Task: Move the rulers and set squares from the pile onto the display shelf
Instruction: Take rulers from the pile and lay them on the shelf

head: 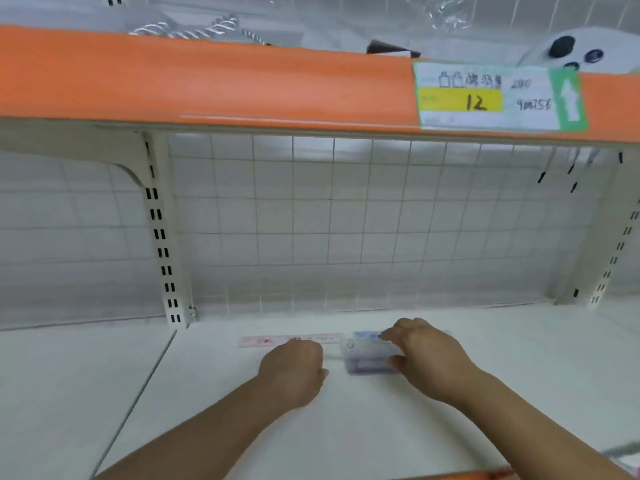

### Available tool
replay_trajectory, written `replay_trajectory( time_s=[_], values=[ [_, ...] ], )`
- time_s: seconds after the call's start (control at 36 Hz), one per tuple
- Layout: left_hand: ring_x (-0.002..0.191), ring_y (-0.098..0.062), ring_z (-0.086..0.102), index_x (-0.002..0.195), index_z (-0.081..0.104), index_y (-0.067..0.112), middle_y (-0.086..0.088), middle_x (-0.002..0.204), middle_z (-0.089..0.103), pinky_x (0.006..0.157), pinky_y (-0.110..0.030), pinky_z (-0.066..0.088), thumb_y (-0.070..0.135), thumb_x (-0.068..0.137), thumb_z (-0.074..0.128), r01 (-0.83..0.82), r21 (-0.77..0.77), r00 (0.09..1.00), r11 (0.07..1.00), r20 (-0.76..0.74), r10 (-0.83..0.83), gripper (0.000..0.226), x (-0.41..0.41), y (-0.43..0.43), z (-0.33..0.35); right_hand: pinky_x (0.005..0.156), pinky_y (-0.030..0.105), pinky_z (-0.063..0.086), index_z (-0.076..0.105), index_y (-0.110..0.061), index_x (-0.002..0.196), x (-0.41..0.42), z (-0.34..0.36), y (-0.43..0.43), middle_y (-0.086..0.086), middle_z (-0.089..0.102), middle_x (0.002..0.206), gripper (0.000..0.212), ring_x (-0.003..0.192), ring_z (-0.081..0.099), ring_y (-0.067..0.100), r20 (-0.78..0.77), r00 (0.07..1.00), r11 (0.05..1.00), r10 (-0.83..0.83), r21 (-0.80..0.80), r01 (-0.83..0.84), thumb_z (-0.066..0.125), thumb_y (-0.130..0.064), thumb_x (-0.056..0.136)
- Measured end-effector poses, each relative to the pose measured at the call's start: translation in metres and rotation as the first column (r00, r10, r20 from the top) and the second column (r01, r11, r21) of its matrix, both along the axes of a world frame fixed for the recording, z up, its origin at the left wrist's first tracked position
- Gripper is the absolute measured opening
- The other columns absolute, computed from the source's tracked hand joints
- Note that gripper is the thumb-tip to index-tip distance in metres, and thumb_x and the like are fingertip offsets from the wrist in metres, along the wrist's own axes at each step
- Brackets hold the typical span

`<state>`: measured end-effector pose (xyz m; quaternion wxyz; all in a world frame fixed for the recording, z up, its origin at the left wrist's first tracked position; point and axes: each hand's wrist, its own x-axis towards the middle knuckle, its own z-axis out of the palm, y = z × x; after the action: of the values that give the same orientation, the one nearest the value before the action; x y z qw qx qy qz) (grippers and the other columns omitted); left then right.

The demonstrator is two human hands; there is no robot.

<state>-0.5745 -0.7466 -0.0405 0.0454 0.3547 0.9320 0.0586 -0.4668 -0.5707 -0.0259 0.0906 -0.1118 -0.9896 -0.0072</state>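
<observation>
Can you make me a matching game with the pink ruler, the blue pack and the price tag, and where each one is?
Things: 1 pink ruler; 2 blue ruler pack; 3 price tag.
Places: A stuck on the orange shelf edge; B pinched in the right hand; C lying flat on the white shelf, beside the left hand.
Pairs: 1-C, 2-B, 3-A.

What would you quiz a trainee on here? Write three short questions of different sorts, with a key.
1. True or false: the pink ruler lies flat on the white shelf.
2. Which hand grips the blue pack? A left B right
3. Fill in: the price tag on the orange shelf edge shows the number ___.
Key: 1 true; 2 B, the right hand; 3 12.
</observation>
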Motion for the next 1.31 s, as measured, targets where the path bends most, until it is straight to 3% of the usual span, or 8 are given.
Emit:
replay_trajectory(
  time_s=[0.14, 0.33, 0.47, 0.61, 0.75, 1.0, 1.11, 1.31],
  values=[
    [0.102, -0.025, 0.061, 0.103, 0.061, 0.010, -0.008, 0.111, 0.064, 0.073, -0.027, 0.041, 0.017, 0.098, 0.044, -0.101, -0.007, 0.995, 0.995, -0.001, 0.101, 0.020, 0.007, 0.016, -0.005, 0.082, 0.030, 0.046, 0.053, -0.020, 0.123, -0.008, -0.001, 0.031, -0.001, 0.054, 0.116, 0.032, 0.112, 0.045, 0.017, 0.060, 0.994, 0.995, 0.093, 0.023, -0.094, 0.046, -0.024, 0.092],
    [0.111, -0.023, 0.057, 0.109, 0.059, 0.016, -0.002, 0.118, 0.062, 0.087, -0.031, 0.046, 0.034, 0.098, 0.039, -0.235, 0.014, 0.972, 0.972, 0.017, 0.235, 0.028, 0.028, 0.026, -0.012, 0.086, 0.031, 0.045, 0.053, -0.023, 0.123, -0.021, -0.018, 0.054, -0.001, 0.052, 0.122, 0.032, 0.116, 0.042, 0.018, 0.135, 0.968, 0.976, 0.213, 0.014, -0.216, 0.049, -0.033, 0.093],
    [0.109, -0.023, 0.057, 0.106, 0.060, 0.017, -0.002, 0.115, 0.062, 0.084, -0.029, 0.046, 0.031, 0.094, 0.041, -0.302, 0.004, 0.953, 0.953, 0.040, 0.302, 0.026, 0.036, 0.027, -0.015, 0.081, 0.030, 0.042, 0.056, -0.023, 0.115, -0.029, -0.027, 0.058, -0.001, 0.053, 0.118, 0.026, 0.114, 0.042, 0.019, 0.132, 0.951, 0.959, 0.281, 0.010, -0.285, 0.049, -0.036, 0.093],
    [0.109, -0.022, 0.057, 0.106, 0.060, 0.017, -0.002, 0.115, 0.062, 0.083, -0.028, 0.046, 0.031, 0.095, 0.042, -0.331, -0.003, 0.943, 0.944, 0.023, 0.331, 0.025, 0.037, 0.024, -0.010, 0.086, 0.032, 0.044, 0.055, -0.024, 0.122, -0.037, -0.032, 0.060, -0.002, 0.052, 0.120, 0.033, 0.116, 0.042, 0.018, 0.133, 0.945, 0.953, 0.300, -0.005, -0.302, 0.051, -0.037, 0.092],
    [0.108, -0.022, 0.057, 0.107, 0.059, 0.016, -0.002, 0.116, 0.062, 0.085, -0.028, 0.046, 0.030, 0.094, 0.043, -0.337, -0.004, 0.941, 0.941, 0.013, 0.337, 0.025, 0.036, 0.022, -0.008, 0.084, 0.030, 0.043, 0.058, -0.021, 0.110, -0.040, -0.033, 0.063, -0.002, 0.053, 0.117, 0.027, 0.115, 0.043, 0.018, 0.129, 0.941, 0.950, 0.312, -0.017, -0.312, 0.050, -0.039, 0.091],
    [0.108, -0.022, 0.057, 0.107, 0.059, 0.016, -0.001, 0.115, 0.061, 0.084, -0.029, 0.046, 0.032, 0.095, 0.043, -0.333, -0.002, 0.943, 0.943, 0.003, 0.333, 0.025, 0.031, 0.020, -0.009, 0.074, 0.028, 0.038, 0.059, -0.019, 0.097, -0.037, -0.034, 0.062, -0.004, 0.042, 0.092, 0.019, 0.099, 0.045, 0.016, 0.124, 0.920, 0.928, 0.371, -0.083, -0.363, 0.043, -0.027, 0.090],
    [0.107, -0.021, 0.056, 0.105, 0.059, 0.018, 0.000, 0.114, 0.061, 0.083, -0.028, 0.045, 0.032, 0.095, 0.042, -0.339, 0.005, 0.941, 0.941, -0.007, 0.339, 0.024, 0.029, 0.018, -0.010, 0.070, 0.026, 0.033, 0.045, -0.024, 0.085, -0.036, -0.031, 0.060, -0.003, 0.038, 0.093, 0.006, 0.084, 0.039, 0.013, 0.149, 0.912, 0.924, 0.381, -0.105, -0.369, 0.043, -0.025, 0.091],
    [0.107, -0.021, 0.057, 0.107, 0.058, 0.017, 0.000, 0.114, 0.061, 0.084, -0.029, 0.046, 0.033, 0.096, 0.041, -0.357, 0.008, 0.934, 0.934, -0.016, 0.357, 0.026, 0.029, 0.011, -0.010, 0.078, 0.027, 0.040, 0.057, -0.018, 0.103, -0.038, -0.032, 0.063, -0.002, 0.042, 0.095, 0.021, 0.088, 0.044, 0.015, 0.200, 0.899, 0.921, 0.389, -0.107, -0.375, 0.042, -0.024, 0.090]
  ],
)
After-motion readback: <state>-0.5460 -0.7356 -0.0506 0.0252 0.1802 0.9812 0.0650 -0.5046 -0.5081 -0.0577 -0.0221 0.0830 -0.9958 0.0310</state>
